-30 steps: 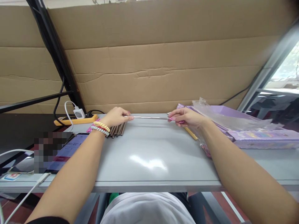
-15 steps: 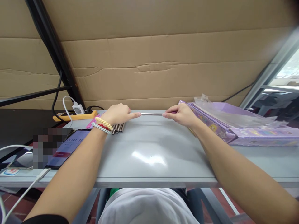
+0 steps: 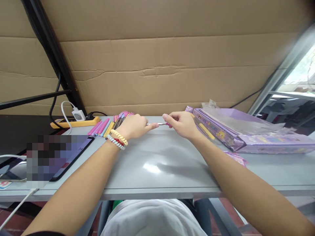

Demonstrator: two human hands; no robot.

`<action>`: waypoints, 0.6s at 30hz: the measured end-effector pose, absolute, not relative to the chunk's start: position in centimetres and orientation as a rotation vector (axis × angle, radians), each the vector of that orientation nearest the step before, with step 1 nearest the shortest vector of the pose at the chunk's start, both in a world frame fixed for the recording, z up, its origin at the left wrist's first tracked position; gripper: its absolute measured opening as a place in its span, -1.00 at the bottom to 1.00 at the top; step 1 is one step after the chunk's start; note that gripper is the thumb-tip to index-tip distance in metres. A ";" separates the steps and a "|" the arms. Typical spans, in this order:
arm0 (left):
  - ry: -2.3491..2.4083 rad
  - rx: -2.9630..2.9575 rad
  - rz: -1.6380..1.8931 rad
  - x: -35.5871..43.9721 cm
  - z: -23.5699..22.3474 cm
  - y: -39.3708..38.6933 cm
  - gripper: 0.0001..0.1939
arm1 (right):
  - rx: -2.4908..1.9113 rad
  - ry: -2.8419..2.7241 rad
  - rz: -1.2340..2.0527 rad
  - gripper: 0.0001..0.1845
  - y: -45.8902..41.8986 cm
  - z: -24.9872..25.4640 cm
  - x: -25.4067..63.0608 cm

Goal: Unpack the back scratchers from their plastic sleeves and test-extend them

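Note:
A thin, shiny metal rod [image 3: 161,124] with a pink end runs level between my hands, above the table. My left hand [image 3: 136,127], thumb stretched along the rod, is closed on its left part, and the fingers hide that end. My right hand [image 3: 180,123] is pinched around the pink end, mostly covered by the fingers. Just left of my left hand lies a row of similar sticks with pink, blue and yellow handles [image 3: 102,127] and dark metal tubes. Behind them are pink spiky heads [image 3: 124,114]. A yellow stick [image 3: 206,131] lies beyond my right wrist.
A purple printed box [image 3: 278,144] holding clear plastic wrap stands at the right, with a pink wrapper [image 3: 236,158] before it. Left are a phone [image 3: 73,160] and an orange power strip [image 3: 76,122] with a white charger. Cardboard [image 3: 147,55] closes off the back.
My hands have moved closer together, and the visible length of rod between them is shorter. My left hand has shifted right, uncovering the coloured handles and pink heads.

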State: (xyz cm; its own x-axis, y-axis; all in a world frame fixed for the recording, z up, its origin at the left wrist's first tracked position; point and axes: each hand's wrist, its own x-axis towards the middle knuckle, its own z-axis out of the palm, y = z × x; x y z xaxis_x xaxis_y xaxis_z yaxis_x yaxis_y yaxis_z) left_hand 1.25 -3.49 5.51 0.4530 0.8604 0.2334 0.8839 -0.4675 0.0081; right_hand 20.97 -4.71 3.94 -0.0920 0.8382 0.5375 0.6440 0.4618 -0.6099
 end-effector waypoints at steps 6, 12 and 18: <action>-1.487 -2.915 -0.372 1.4 5.1 -3.2 -0.57 | -1.096 -1.496 0.594 -0.75 -3.3 4.7 22.9; -1.482 -3.275 -0.200 1.6 4.1 -2.7 -0.64 | -0.956 -1.239 0.819 -0.49 -1.7 3.7 23.4; -1.460 -3.226 -0.634 3.4 2.4 -2.8 -0.63 | -0.962 -1.324 0.807 -0.39 -1.5 2.5 22.0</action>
